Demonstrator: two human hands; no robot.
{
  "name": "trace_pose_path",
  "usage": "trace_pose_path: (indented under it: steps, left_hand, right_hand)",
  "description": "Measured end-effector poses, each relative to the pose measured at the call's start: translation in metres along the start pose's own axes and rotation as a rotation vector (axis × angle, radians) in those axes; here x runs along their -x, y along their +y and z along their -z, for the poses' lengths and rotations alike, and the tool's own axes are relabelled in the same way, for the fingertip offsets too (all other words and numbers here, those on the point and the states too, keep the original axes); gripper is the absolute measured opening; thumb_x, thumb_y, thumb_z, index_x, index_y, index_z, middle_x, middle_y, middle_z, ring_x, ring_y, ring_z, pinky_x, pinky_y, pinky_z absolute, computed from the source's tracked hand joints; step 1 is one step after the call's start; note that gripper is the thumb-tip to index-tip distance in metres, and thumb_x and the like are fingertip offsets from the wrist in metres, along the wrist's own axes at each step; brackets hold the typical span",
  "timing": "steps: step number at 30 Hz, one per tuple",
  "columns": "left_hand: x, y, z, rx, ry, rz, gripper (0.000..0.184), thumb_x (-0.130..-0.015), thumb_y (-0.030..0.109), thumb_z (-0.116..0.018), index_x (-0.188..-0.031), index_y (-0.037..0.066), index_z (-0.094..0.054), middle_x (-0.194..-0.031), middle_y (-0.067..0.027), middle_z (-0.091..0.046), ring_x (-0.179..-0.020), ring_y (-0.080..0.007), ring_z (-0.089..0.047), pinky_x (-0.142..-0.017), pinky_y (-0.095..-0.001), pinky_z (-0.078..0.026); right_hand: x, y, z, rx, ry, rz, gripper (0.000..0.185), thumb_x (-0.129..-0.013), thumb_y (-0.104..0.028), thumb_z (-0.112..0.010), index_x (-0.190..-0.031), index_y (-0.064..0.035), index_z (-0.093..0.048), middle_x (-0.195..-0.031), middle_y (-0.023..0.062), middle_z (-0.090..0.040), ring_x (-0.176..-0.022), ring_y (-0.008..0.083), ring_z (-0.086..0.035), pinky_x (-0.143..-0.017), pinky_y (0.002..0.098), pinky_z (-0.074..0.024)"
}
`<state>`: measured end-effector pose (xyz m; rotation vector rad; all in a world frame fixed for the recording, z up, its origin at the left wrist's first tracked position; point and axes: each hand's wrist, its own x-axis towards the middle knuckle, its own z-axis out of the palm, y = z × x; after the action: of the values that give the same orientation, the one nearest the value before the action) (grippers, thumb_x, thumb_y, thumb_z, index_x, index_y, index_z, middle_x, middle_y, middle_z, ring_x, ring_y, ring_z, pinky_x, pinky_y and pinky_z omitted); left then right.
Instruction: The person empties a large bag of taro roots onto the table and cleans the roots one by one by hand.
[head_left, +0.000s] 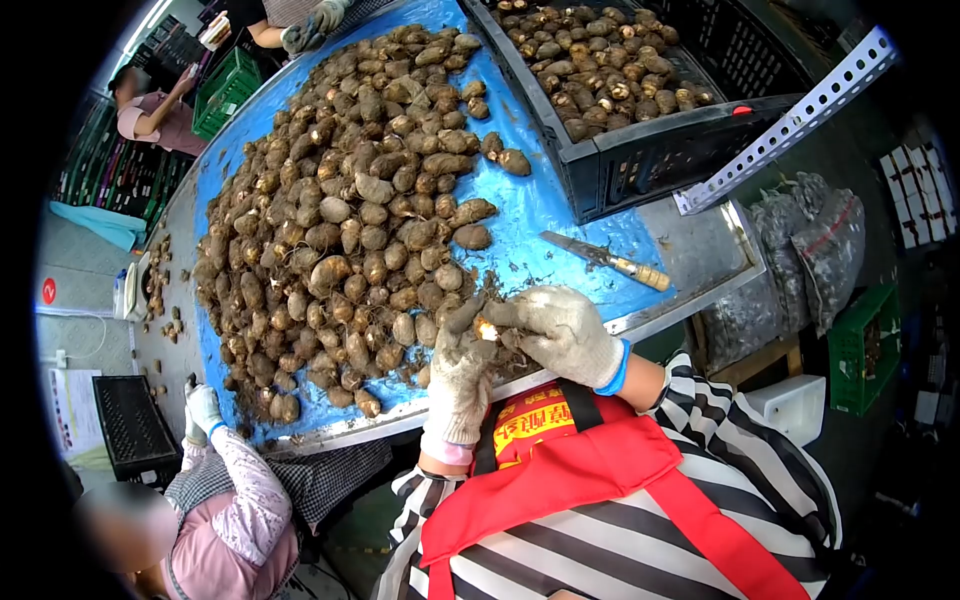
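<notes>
My left hand [462, 375], in a dirty white glove, is closed around a small taro root [486, 328] near the table's front edge. Gloved in white too, my right hand [565, 332] pinches the same root from the right side. A pale cut patch shows on the root between my fingers. Just beyond my hands, a large heap of brown, hairy taro roots [345, 215] covers the blue sheet [600, 285]. A knife [605, 260] with a wooden handle lies on the sheet to the right of the heap.
A black crate [680, 150] of taro roots stands at the back right, beside a perforated metal post [790, 120]. Co-workers are at the lower left [230, 500], upper left [160, 115] and top edge. Filled plastic bags [810, 250] and a green crate [865, 350] are at the right.
</notes>
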<state>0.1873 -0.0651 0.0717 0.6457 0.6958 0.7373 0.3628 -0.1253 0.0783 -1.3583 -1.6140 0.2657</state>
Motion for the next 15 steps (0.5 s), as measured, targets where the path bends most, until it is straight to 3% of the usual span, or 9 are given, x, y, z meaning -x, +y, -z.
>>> trace_pose_path:
  steps: [2,6,12,13,15]
  left_hand:
    - [-0.001,0.001,0.001,-0.04,0.007,-0.002,0.054,-0.091,-0.001,-0.067,-0.141,-0.002,-0.047,-0.129,-0.0146,-0.061,-0.118,-0.0222,-0.061,-0.103,-0.0319,-0.051]
    - [0.0,0.003,-0.003,-0.186,0.044,0.013,0.051,-0.092,-0.004,-0.064,-0.14,-0.003,-0.047,-0.128,-0.0148,-0.061,-0.116,-0.0214,-0.061,-0.102,-0.031,-0.051]
    - [0.0,0.002,-0.009,-0.147,0.028,-0.023,0.052,-0.09,-0.004,-0.064,-0.14,-0.004,-0.048,-0.129,-0.0145,-0.06,-0.115,-0.02,-0.061,-0.098,-0.0313,-0.053]
    - [0.002,0.005,-0.012,-0.138,0.033,-0.042,0.053,-0.09,-0.004,-0.065,-0.14,-0.004,-0.048,-0.13,-0.0144,-0.06,-0.116,-0.0199,-0.061,-0.097,-0.0314,-0.054]
    - [0.004,0.013,-0.021,-0.221,0.084,-0.061,0.054,-0.089,-0.004,-0.066,-0.14,-0.003,-0.048,-0.131,-0.0145,-0.06,-0.116,-0.0199,-0.061,-0.097,-0.0317,-0.054]
  right_hand:
    - [0.002,0.0,-0.005,0.058,0.059,0.046,0.041,-0.075,-0.011,-0.07,-0.116,-0.0116,-0.072,-0.081,0.0084,-0.063,-0.074,0.031,-0.062,-0.066,0.0435,-0.0498]
    - [0.005,-0.001,-0.015,0.119,0.115,-0.001,0.027,-0.08,-0.008,-0.065,-0.106,-0.0115,-0.071,-0.083,0.0087,-0.064,-0.075,0.0326,-0.063,-0.067,0.0446,-0.0503]
    - [-0.002,0.018,-0.013,-0.006,-0.065,-0.401,0.011,-0.086,-0.002,-0.064,-0.094,-0.0042,-0.071,-0.088,0.0144,-0.069,-0.078,0.0348,-0.066,-0.072,0.0434,-0.0532]
    - [-0.004,0.015,-0.008,-0.04,-0.071,-0.45,0.013,-0.087,-0.003,-0.064,-0.098,-0.0025,-0.072,-0.091,0.0146,-0.071,-0.08,0.0306,-0.069,-0.073,0.0384,-0.0551]
    - [-0.006,0.004,0.004,-0.226,-0.119,-0.502,0.019,-0.087,-0.007,-0.064,-0.103,-0.0047,-0.073,-0.093,0.0162,-0.071,-0.084,0.0311,-0.07,-0.076,0.0396,-0.056]
